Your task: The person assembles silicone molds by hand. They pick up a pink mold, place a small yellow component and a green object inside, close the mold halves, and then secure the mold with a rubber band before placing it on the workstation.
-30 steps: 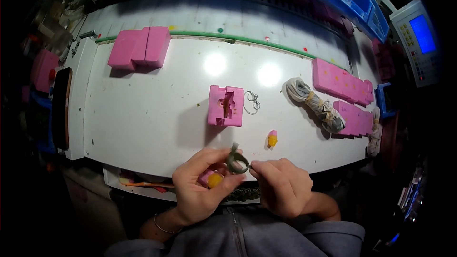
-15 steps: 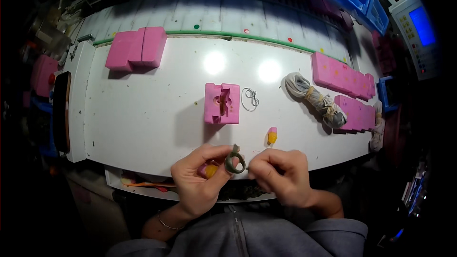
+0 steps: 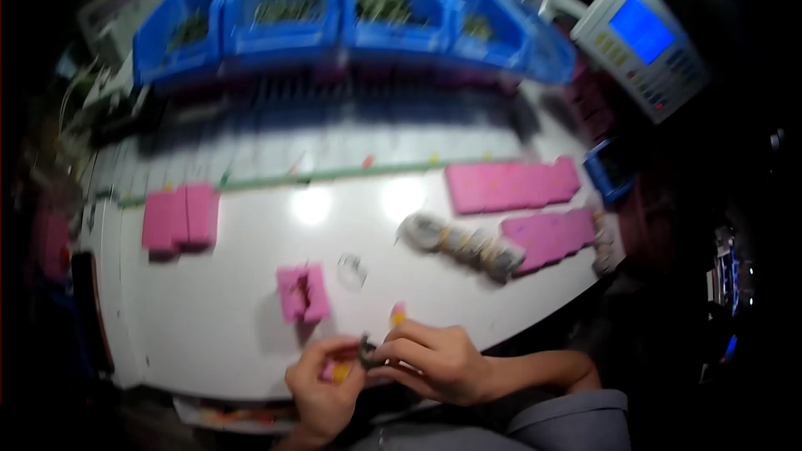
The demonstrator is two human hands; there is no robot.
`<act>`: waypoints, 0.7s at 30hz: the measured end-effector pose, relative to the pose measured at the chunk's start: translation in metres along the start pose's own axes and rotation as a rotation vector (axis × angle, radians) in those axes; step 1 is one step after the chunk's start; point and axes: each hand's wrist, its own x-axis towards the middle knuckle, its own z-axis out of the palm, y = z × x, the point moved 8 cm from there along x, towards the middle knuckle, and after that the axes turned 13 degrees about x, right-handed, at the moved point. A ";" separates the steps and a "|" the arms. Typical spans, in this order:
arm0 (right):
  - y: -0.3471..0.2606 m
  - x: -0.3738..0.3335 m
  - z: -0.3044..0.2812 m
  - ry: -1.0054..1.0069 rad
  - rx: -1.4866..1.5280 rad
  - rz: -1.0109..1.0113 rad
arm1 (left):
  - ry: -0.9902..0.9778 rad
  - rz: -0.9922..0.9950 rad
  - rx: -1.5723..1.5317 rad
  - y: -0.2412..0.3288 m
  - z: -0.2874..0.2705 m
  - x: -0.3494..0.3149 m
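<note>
Your left hand (image 3: 324,392) is right at the near edge of the white table (image 3: 209,326), fingers and thumb pinched in on a dark green piece (image 3: 368,353), with a pink-and-yellow bit (image 3: 336,371) tucked in the same hand. Your right hand (image 3: 443,363) has its fingers curled in close, tips right up at the green piece, but it's too blurry to tell if they've really got hold of it. The piece sits between both hands and looks small, dark and matte; I can't make out its finer shape.

Just below the front edge there's a shallow tray (image 3: 188,409) with something orange in it.

Past your hands, a second pink-and-yellow bit (image 3: 398,314) lies near your right knuckles, and a notched pink block (image 3: 290,296) stands ahead of your left. You've got a wide stretch of bare white left of that block. The right side's tighter: a tied grey bundle (image 3: 459,245) lies against pink blocks (image 3: 551,240), with another pink row (image 3: 505,186) behind.

Farther back, a green strip (image 3: 334,175) crosses the tabletop, and beyond it your blue bins (image 3: 284,40) hold heaps of little green pieces.
</note>
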 end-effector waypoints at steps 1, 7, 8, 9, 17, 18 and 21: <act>0.006 0.005 -0.009 -0.011 0.078 0.075 | -0.092 -0.030 -0.002 -0.005 0.005 -0.003; 0.041 0.085 -0.156 0.196 -0.110 0.198 | 0.028 0.172 0.398 -0.009 -0.002 -0.013; 0.047 0.106 -0.193 0.303 -0.114 0.109 | 0.060 0.240 0.428 -0.002 -0.002 -0.015; 0.051 0.123 -0.232 0.415 -0.093 0.141 | 0.086 0.298 0.456 0.005 0.001 -0.014; 0.117 0.198 -0.395 1.084 0.042 -0.103 | 0.148 0.479 0.606 0.021 0.004 -0.021; 0.114 0.187 -0.386 1.045 -0.047 -0.194 | 0.143 0.472 0.611 0.021 0.004 -0.020; 0.086 0.152 -0.317 0.854 -0.158 -0.289 | 0.140 0.430 0.622 0.021 0.009 -0.013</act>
